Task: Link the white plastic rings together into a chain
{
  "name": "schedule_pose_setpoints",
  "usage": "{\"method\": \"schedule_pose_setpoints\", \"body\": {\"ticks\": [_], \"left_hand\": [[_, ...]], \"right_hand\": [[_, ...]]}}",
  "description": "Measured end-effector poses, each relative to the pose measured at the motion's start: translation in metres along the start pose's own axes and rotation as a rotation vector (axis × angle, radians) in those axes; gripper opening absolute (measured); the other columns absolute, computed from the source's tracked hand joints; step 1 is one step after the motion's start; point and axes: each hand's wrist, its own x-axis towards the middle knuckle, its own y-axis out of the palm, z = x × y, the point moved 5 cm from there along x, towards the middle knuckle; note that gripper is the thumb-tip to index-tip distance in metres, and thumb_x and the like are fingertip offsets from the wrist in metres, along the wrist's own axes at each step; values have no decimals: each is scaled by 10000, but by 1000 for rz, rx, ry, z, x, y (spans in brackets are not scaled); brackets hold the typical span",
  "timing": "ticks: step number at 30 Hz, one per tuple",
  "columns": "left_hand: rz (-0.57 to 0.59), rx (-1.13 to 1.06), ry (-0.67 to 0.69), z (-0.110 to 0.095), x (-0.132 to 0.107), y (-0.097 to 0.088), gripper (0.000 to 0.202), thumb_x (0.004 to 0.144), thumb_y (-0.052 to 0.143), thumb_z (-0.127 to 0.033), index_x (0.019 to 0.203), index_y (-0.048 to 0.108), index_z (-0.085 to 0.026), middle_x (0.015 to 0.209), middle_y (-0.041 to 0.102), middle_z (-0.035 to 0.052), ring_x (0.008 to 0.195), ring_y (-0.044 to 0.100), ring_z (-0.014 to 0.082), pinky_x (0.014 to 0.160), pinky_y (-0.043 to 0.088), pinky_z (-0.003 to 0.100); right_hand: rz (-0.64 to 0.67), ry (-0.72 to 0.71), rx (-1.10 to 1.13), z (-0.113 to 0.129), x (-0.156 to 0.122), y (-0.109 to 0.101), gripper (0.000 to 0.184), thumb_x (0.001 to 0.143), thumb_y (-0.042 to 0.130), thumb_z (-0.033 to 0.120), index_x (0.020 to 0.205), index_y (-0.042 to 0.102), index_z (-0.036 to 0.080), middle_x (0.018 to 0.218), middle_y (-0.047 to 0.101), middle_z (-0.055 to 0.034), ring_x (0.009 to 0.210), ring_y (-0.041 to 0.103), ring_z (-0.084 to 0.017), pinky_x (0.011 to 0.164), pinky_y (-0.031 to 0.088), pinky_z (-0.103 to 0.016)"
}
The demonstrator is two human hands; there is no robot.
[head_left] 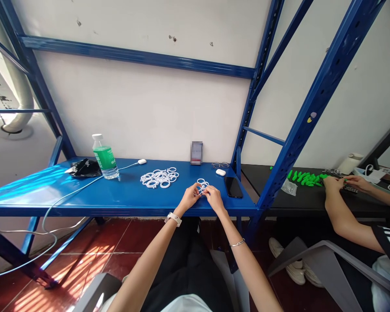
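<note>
Both my hands meet over the front of the blue shelf top [35,190]. My left hand [190,196] and my right hand [212,197] have their fingers pinched together on a small white plastic ring [200,189] held between them. A few more white rings [202,181] lie just beyond my fingers. A larger heap of white rings [160,177] rests on the shelf to the left of my hands.
A green-labelled water bottle [104,157], black pouch [83,167] and white cable [65,197] lie at left. A phone [233,186], earbud case [220,172] and glasses [219,164] sit right of my hands. A co-worker's hands [341,183] handle green parts [305,177] on the black table.
</note>
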Motion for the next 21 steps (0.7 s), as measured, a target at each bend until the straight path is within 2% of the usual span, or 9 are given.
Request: {"method": "schedule_pose_setpoints", "body": {"ticks": [4, 7, 9, 11, 14, 16, 18, 21], "left_hand": [[-9, -19, -11, 0, 0, -2, 298, 731, 676, -381, 960, 608, -203, 653, 568, -34, 560, 518, 105, 542, 410, 195], [-13, -35, -37, 1, -1, -3, 300, 732, 668, -370, 967, 599, -198, 655, 572, -34, 573, 531, 108, 553, 417, 197], [-24, -59, -62, 2, -1, -5, 306, 734, 665, -367, 979, 591, -199, 653, 578, -35, 580, 543, 112, 555, 423, 198], [-47, -85, -90, 2, -2, -7, 320, 740, 666, -381, 994, 584, -204, 642, 581, -38, 574, 550, 114, 545, 422, 196], [-71, -125, -142, 3, -3, -8, 352, 759, 655, -428, 1022, 573, -208, 622, 584, -43, 560, 565, 123, 534, 419, 202], [-75, -149, -175, 2, -3, -9, 371, 783, 631, -456, 1040, 568, -196, 619, 592, -37, 555, 572, 130, 544, 424, 216], [-82, -162, -211, 1, -4, -9, 398, 806, 603, -491, 1047, 570, -176, 621, 606, -23, 530, 557, 127, 550, 427, 229], [-86, -204, -263, 1, -4, -10, 456, 837, 533, -572, 1034, 581, -163, 629, 624, -3, 491, 518, 113, 530, 422, 228]], "right_hand": [[31, 17, 28, -1, -3, 1, 202, 859, 556, 303, 680, 603, 222, 746, 616, -47, 726, 565, -212, 676, 439, -311], [54, 48, 46, -2, -6, -1, 104, 830, 606, 317, 854, 661, 233, 824, 637, -47, 755, 583, -212, 706, 470, -325], [34, 56, 54, 6, -2, -7, 199, 799, 647, 326, 977, 665, 237, 883, 642, -54, 783, 585, -215, 733, 487, -337], [-16, 47, 86, 28, 3, -21, 274, 808, 640, 340, 1060, 651, 232, 942, 646, -66, 815, 591, -216, 756, 497, -343], [-103, 20, 190, 83, 4, -49, 281, 881, 549, 388, 1088, 648, 226, 974, 657, -76, 875, 614, -225, 803, 507, -358], [-81, -7, 248, 120, -12, -64, 289, 913, 492, 426, 1084, 658, 262, 993, 665, -67, 938, 623, -246, 880, 498, -409], [-7, -41, 252, 145, -44, -74, 296, 889, 490, 495, 1046, 679, 331, 973, 673, -52, 997, 619, -273, 882, 502, -453], [39, -95, 190, 151, -103, -87, 340, 747, 515, 656, 1000, 662, 483, 886, 688, 9, 983, 628, -279, 796, 521, -488]]}}
